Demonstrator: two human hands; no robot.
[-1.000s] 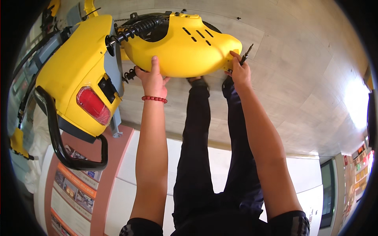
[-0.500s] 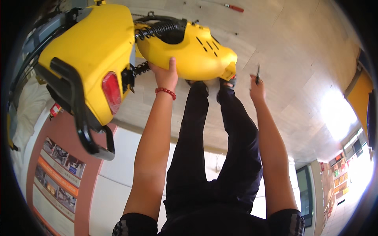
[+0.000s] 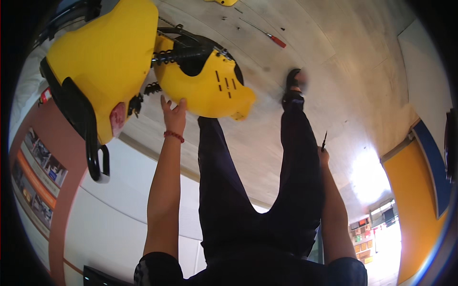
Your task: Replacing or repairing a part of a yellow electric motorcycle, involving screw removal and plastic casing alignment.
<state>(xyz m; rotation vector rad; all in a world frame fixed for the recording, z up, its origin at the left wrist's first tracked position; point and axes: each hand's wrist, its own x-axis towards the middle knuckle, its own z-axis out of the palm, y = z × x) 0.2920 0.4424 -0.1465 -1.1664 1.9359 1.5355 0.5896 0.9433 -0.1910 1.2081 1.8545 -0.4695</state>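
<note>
At the upper left lies a yellow scooter body (image 3: 100,57) with a red tail light (image 3: 118,117) and black bar (image 3: 90,133). Beside it is a slotted yellow fender (image 3: 200,95) over a dark wheel, with a black coil spring (image 3: 172,56) between them. My left hand (image 3: 174,114), wearing red beads, has spread fingers at the fender's lower-left edge; whether they touch it is hard to tell. My right hand (image 3: 322,155) is low beside my right leg, closed on a dark, thin-tipped screwdriver (image 3: 324,142) pointing upward.
A red-handled screwdriver (image 3: 276,40) and small dark parts (image 3: 238,28) lie on the grey floor (image 3: 338,76), near another yellow piece (image 3: 220,2). My legs stretch across the middle. A pink-bordered display board (image 3: 62,124) stands left, yellow and blue panels (image 3: 412,205) right.
My right hand has left the fender and moved down with the screwdriver. My left fingers have loosened lower down. The fender has shifted left and tilted, my right foot has moved out, and the view has turned.
</note>
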